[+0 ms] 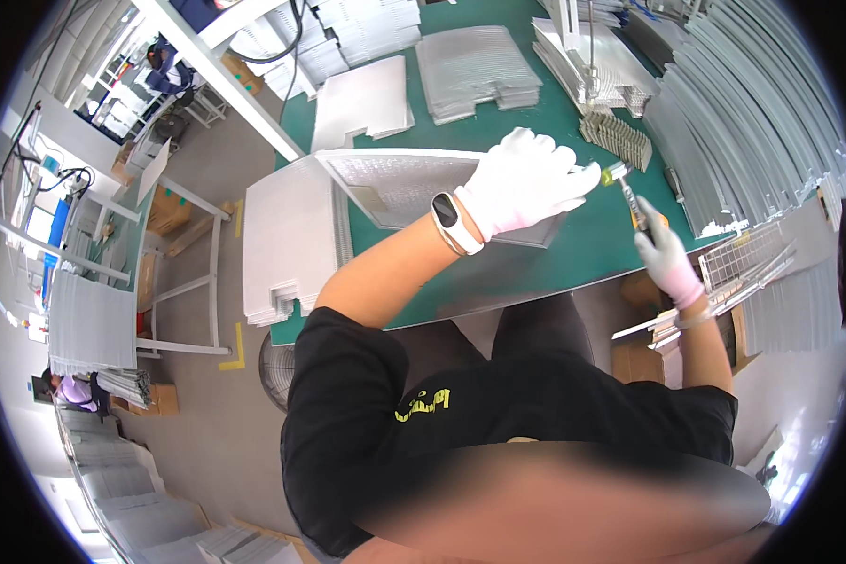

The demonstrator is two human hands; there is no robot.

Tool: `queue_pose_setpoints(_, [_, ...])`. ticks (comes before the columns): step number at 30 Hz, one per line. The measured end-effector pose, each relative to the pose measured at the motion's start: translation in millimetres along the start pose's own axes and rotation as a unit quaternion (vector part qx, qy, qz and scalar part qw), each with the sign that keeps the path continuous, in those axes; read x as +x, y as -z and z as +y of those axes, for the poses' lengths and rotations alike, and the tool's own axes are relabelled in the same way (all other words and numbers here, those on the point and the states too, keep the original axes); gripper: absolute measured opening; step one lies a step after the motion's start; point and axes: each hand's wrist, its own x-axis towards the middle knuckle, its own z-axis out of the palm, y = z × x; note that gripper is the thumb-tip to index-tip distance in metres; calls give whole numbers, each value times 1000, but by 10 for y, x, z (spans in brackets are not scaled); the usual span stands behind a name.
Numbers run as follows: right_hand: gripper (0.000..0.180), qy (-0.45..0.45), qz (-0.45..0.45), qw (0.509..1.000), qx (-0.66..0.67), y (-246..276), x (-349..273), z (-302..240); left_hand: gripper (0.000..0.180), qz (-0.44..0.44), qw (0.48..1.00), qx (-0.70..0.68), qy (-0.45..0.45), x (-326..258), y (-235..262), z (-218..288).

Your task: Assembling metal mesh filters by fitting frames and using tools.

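My left hand, in a white glove, reaches over the right part of a thin mesh panel with a silver frame. Its fingers are bent, with the index finger and thumb toward the right; what lies in the grasp, if anything, is hidden. To the right, my gloved right hand is closed around the handle of a small mallet. The mallet's yellow-green and silver head points up toward my left fingertips. One corner of the mesh panel overlaps a stack of pale notched panels.
More panel stacks stand at the back of the green table. A row of small metal pieces lies beyond the mallet. Tall piles of thin strips line the right, near a wire rack. A white post rises at left.
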Motion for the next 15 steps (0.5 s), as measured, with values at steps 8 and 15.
queue_pose_setpoints(8, [58,213,-17,961,-178,1157,307,-1443,75,253,939,-14,234,93,-415,286])
queue_pose_setpoints(15, [56,147,-130,924,-328,817,344,-1439,74,277,921,-24,273,137,-496,292])
